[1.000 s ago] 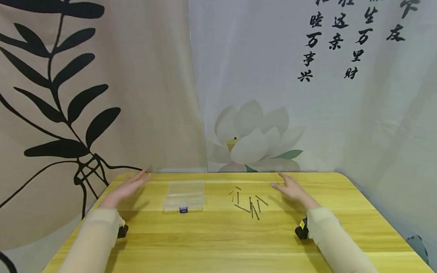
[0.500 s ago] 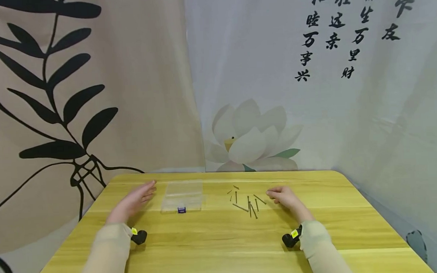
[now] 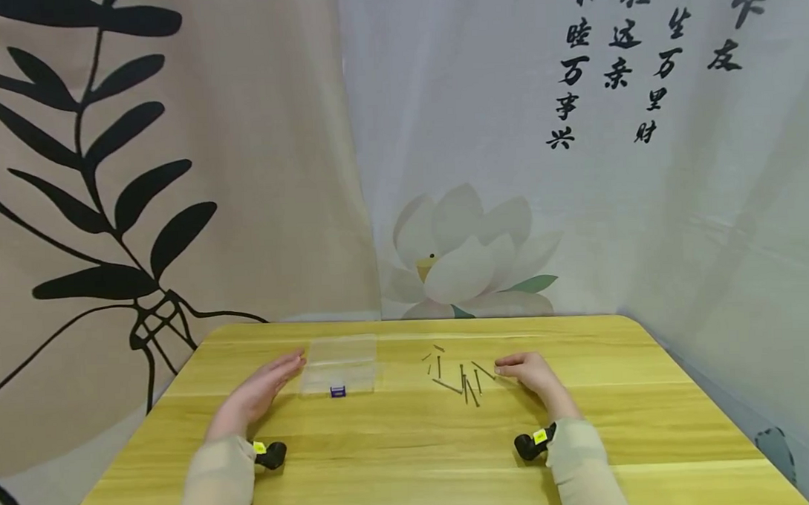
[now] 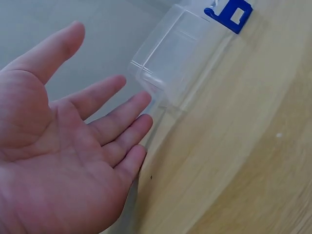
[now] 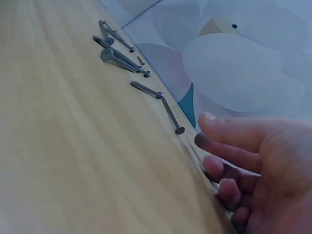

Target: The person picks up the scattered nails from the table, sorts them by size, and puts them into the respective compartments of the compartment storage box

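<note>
A flat clear plastic box [image 3: 341,347] with a blue latch [image 3: 338,392] on its near side lies left of the table's middle. My left hand [image 3: 262,391] is just left of that box, fingers extended; in the left wrist view its palm holds nothing and the fingertips overlap the box's corner [image 4: 168,58]. Loose metal nails [image 3: 484,371], several long and a few small, are scattered right of the box. Just right of them hovers my right hand [image 3: 532,374], fingers loosely bent. In the right wrist view, thumb and index finger are slightly apart near a nail head [image 5: 180,130], with nothing held.
The wooden table [image 3: 398,453] has rounded far corners and ends at a printed curtain [image 3: 494,130] with a lotus and writing. Each wrist wears a small black camera, one on the left [image 3: 272,455] and one on the right [image 3: 528,446].
My left hand has come down and to the right, up to the box. The right hand has gone from spread fingers to loosely bent ones, lower and closer to the nails. Box and nails have stayed put.
</note>
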A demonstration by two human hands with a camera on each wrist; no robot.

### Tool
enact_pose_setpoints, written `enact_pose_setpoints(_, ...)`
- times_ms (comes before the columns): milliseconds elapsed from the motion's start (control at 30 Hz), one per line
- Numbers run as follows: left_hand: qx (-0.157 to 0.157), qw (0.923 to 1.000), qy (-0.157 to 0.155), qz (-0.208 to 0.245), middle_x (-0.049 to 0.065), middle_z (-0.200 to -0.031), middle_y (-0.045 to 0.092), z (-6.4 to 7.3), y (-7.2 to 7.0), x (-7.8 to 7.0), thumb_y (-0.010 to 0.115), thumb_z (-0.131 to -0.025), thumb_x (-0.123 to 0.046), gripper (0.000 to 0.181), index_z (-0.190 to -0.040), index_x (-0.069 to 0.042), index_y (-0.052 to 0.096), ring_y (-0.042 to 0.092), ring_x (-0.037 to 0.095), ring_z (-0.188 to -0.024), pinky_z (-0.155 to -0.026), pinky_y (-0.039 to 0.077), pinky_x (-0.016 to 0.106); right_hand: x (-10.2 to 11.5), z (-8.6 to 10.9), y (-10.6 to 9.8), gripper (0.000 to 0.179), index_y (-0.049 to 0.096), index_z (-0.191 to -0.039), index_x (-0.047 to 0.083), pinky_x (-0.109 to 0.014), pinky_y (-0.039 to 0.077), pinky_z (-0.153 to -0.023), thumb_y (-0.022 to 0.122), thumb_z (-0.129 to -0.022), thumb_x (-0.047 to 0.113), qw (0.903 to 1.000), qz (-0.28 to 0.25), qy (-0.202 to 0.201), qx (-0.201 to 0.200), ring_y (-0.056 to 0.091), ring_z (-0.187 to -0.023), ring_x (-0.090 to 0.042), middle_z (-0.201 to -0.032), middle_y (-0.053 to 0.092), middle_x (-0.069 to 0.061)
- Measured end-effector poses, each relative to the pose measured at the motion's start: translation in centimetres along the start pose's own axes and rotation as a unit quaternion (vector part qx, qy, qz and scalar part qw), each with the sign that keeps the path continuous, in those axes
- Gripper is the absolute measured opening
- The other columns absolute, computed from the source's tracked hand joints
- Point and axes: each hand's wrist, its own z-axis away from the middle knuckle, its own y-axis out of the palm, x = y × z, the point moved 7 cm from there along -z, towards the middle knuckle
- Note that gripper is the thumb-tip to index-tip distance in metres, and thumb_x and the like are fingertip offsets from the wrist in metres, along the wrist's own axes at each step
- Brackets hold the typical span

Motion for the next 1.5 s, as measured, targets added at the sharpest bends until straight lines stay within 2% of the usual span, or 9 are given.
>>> enact_pose_setpoints(133, -0.006, 0.9996, -0.008, -0.026, 0.019, -0.159, 0.014, 0.0, -0.3, 0.7, 0.044, -0.104, -0.034, 0.065, -0.155, -0.005, 0.017, -0.004, 0.041, -0.145, -0.109, -0.011, 0.062, 0.2, 0.1, 0.7, 0.029, 0.072, -0.110, -0.001, -0.040, 0.049, -0.081, 0.074, -0.085, 0.013, 1.0000, -0.004, -0.001, 0.001, 0.058, -0.104, -0.029, -0.117, 0.066, -0.018)
enact_pose_setpoints(233, -0.004, 0.9990, -0.014, -0.043, 0.020, -0.159, 0.012, 0.0, -0.5, 1.2, 0.046, -0.103, -0.036, 0.067, -0.155, -0.006, 0.017, -0.006, 0.043, -0.144, -0.106, -0.012, 0.067, 0.2, 0.3, 1.2, 0.030, 0.072, -0.110, 0.000, -0.038, 0.049, -0.078, 0.077, -0.082, 0.011, 1.0000, -0.006, 0.001, 0.006, 0.058, -0.100, -0.026, -0.117, 0.066, -0.017)
enact_pose_setpoints(433, -0.008, 0.9966, -0.018, -0.080, 0.020, -0.158, 0.017, 0.1, -0.4, 1.1, 0.053, -0.100, -0.034, 0.070, -0.154, -0.003, 0.021, 0.003, 0.042, -0.144, -0.109, -0.006, 0.065, 0.3, 0.7, 1.8, 0.029, 0.074, -0.108, 0.004, -0.045, 0.049, -0.086, 0.079, -0.079, 0.009, 0.9999, 0.016, 0.003, 0.003, 0.058, -0.107, -0.030, -0.118, 0.065, -0.015)
enact_pose_setpoints(667, -0.006, 0.9928, -0.017, -0.118, 0.022, -0.157, 0.019, 0.0, 0.2, 0.3, 0.052, -0.101, -0.027, 0.065, -0.153, -0.001, 0.023, 0.006, 0.045, -0.143, -0.109, 0.001, 0.066, 0.6, 0.3, 1.4, 0.027, 0.075, -0.105, 0.005, -0.046, 0.048, -0.088, 0.078, -0.079, 0.008, 0.9994, 0.032, 0.003, -0.008, 0.058, -0.106, -0.029, -0.115, 0.066, -0.014)
enact_pose_setpoints(967, -0.005, 0.9839, 0.018, -0.178, 0.027, -0.154, 0.021, -0.8, 0.9, -0.6, 0.055, -0.100, -0.027, 0.067, -0.152, 0.001, 0.024, 0.018, 0.046, -0.141, -0.110, 0.016, 0.062, 0.6, 0.0, 1.1, 0.025, 0.076, -0.102, 0.003, -0.050, 0.046, -0.093, 0.079, -0.078, 0.008, 0.9991, 0.038, -0.007, -0.018, 0.059, -0.108, -0.036, -0.109, 0.069, -0.015)
enact_pose_setpoints(1267, -0.017, 0.9803, 0.014, -0.196, 0.028, -0.153, 0.023, -1.8, 0.9, -0.3, 0.060, -0.097, -0.024, 0.068, -0.152, -0.002, 0.026, 0.019, 0.047, -0.140, -0.110, 0.016, 0.062, 0.5, -0.1, 0.8, 0.017, 0.078, -0.098, 0.005, -0.051, 0.044, -0.096, 0.077, -0.081, 0.009, 0.9987, 0.040, -0.003, -0.032, 0.059, -0.110, -0.038, -0.106, 0.070, -0.015)
enact_pose_setpoints(1500, -0.026, 0.9799, 0.014, -0.197, 0.028, -0.153, 0.025, -1.4, 1.0, -0.1, 0.063, -0.095, -0.024, 0.070, -0.152, -0.002, 0.028, 0.019, 0.048, -0.139, -0.110, 0.016, 0.064, 0.5, 0.0, 1.0, 0.012, 0.078, -0.093, 0.006, -0.052, 0.044, -0.095, 0.076, -0.082, 0.009, 0.9982, 0.047, -0.003, -0.035, 0.059, -0.108, -0.038, -0.105, 0.070, -0.015)
